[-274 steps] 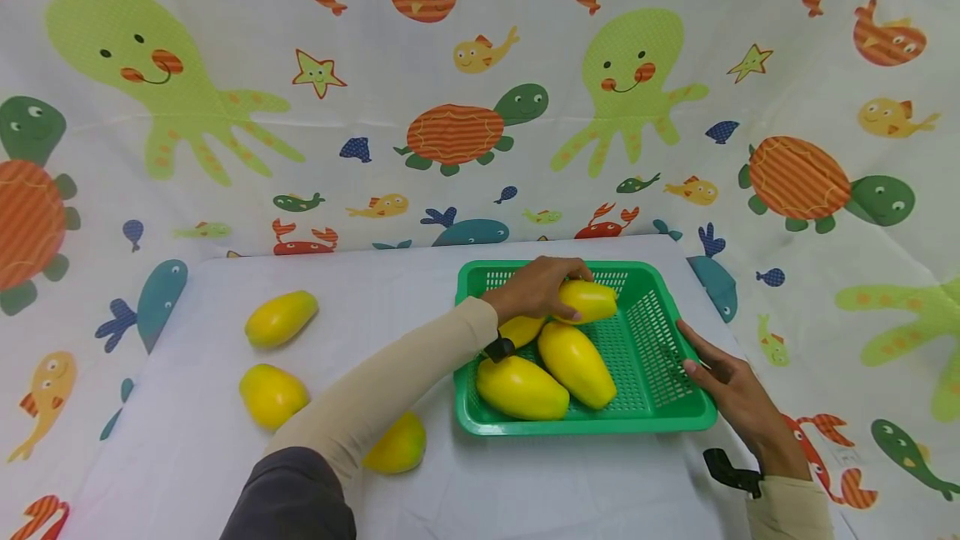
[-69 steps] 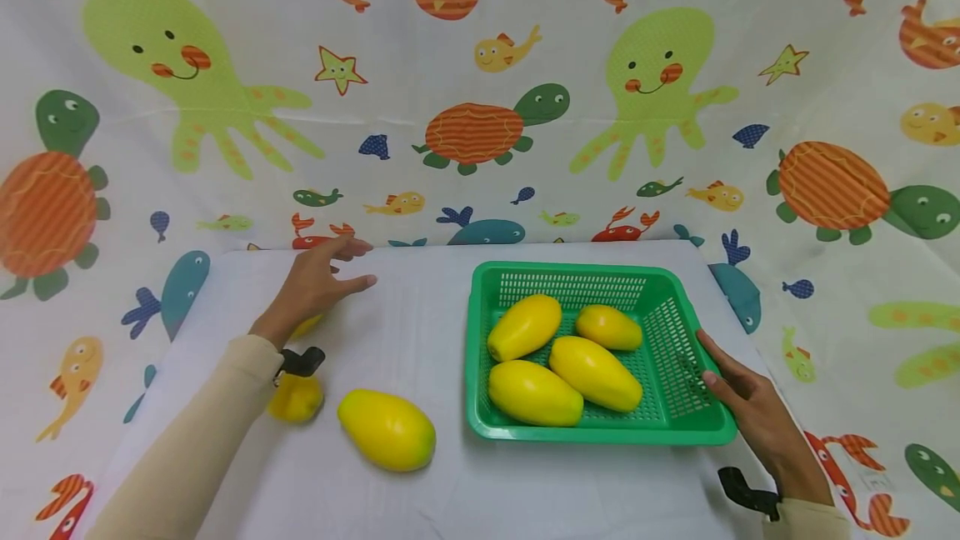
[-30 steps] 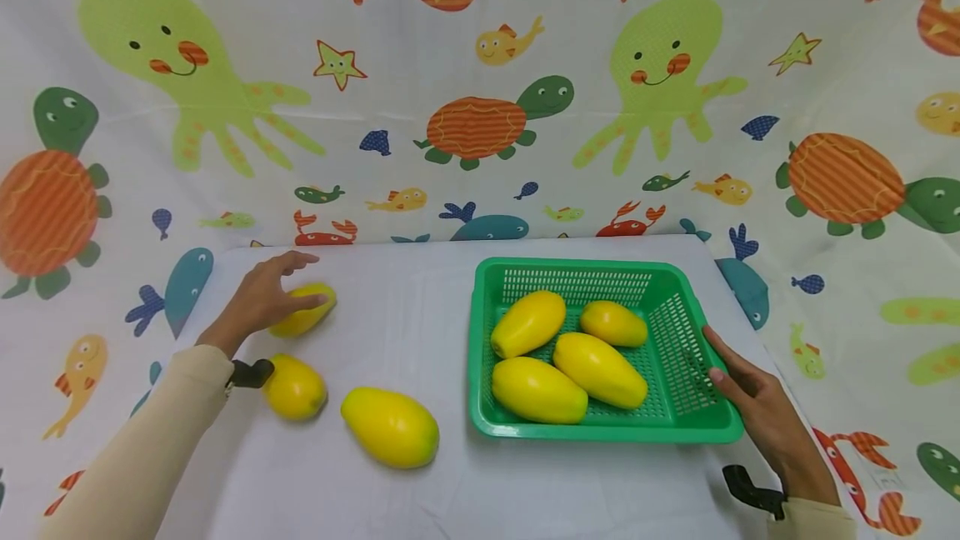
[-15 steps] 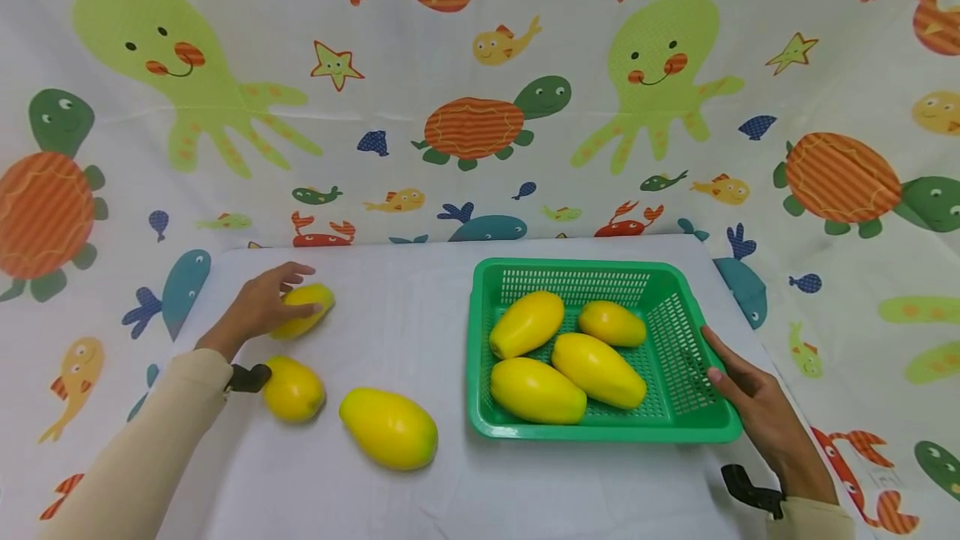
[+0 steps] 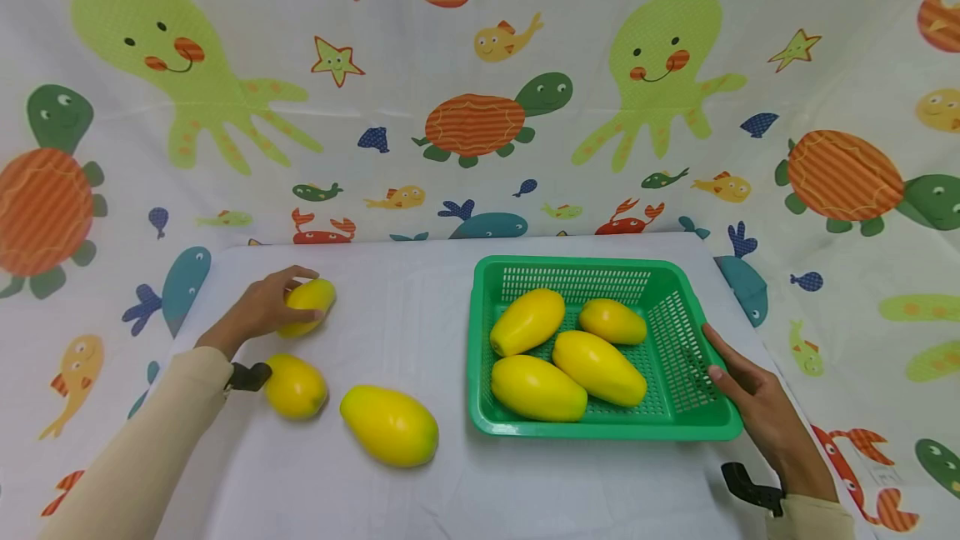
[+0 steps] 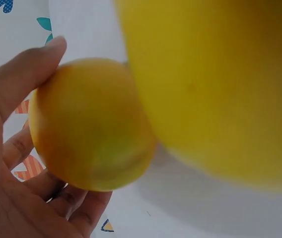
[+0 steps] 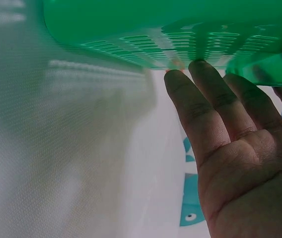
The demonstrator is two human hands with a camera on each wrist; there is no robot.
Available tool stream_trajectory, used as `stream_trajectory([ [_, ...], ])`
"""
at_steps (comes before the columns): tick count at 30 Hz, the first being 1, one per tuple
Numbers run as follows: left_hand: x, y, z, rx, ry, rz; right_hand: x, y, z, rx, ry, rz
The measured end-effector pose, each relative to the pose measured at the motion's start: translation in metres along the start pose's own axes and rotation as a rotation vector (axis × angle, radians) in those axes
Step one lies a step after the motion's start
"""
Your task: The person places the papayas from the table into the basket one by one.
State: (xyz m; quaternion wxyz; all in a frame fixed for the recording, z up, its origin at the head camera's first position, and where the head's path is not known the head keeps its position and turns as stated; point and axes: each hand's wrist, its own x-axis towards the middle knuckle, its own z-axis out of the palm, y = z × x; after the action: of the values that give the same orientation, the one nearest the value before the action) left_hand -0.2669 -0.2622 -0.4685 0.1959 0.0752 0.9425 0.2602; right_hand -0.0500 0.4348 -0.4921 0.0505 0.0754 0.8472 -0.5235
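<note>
At the far left of the table, my left hand (image 5: pixel 264 302) grips a yellow papaya (image 5: pixel 313 305), thumb on its near side and fingers over the far side. In the left wrist view that papaya (image 6: pixel 94 129) shows a green and orange tinge between thumb and fingers. A second papaya (image 5: pixel 296 387) lies just below, close to the wrist, and a third papaya (image 5: pixel 390 427) with a greenish tip lies to the right. My right hand (image 5: pixel 765 411) holds the right rim of the green plastic basket (image 5: pixel 600 430), thumb on the rim, fingers (image 7: pixel 195 106) along its outside.
Several papayas (image 5: pixel 600 368) lie inside the basket, mostly toward its left and middle. A white cloth (image 5: pixel 420 298) covers the table. Behind it hangs a curtain (image 5: pixel 420 40) printed with sea animals.
Over the last second my left hand's fingers have come down and closed round the far-left papaya. Earlier that hand set a papaya in the basket, then moved left. The right hand has stayed on the rim.
</note>
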Motion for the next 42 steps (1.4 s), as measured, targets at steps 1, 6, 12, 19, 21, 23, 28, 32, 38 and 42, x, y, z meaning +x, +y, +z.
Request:
stream_trajectory([
  [1, 0.000, 0.000, 0.000, 0.003, -0.007, 0.001, 0.000, 0.000, 0.000, 0.000, 0.002, 0.001],
  [6, 0.000, 0.000, 0.000, 0.016, -0.019, -0.006, 0.000, -0.001, 0.000, 0.008, -0.001, 0.007],
  [12, -0.002, -0.001, -0.002, 0.031, -0.037, -0.028, -0.001, 0.000, 0.001, 0.011, 0.005, -0.005],
  [19, -0.004, -0.003, -0.002, 0.052, -0.031, -0.024, -0.001, -0.001, 0.001, 0.024, 0.004, -0.004],
  [21, -0.004, -0.001, -0.003, 0.051, -0.017, -0.005, -0.001, 0.000, 0.001, 0.030, 0.000, -0.001],
  [23, -0.005, 0.003, -0.004, 0.044, 0.000, 0.015, -0.001, 0.000, 0.001, 0.033, 0.000, 0.001],
  [28, -0.006, 0.019, -0.007, 0.029, 0.045, 0.069, -0.001, 0.000, 0.001, 0.034, 0.004, 0.010],
  [32, -0.005, 0.035, -0.008, 0.024, 0.064, 0.097, -0.002, 0.000, 0.001, 0.049, 0.000, 0.025],
  [38, -0.006, 0.060, -0.008, 0.027, 0.089, 0.155, -0.002, 0.000, 0.001, 0.039, 0.007, 0.022],
  [42, -0.010, 0.079, -0.007, 0.020, 0.108, 0.213, -0.002, -0.001, 0.003, 0.029, 0.015, 0.026],
])
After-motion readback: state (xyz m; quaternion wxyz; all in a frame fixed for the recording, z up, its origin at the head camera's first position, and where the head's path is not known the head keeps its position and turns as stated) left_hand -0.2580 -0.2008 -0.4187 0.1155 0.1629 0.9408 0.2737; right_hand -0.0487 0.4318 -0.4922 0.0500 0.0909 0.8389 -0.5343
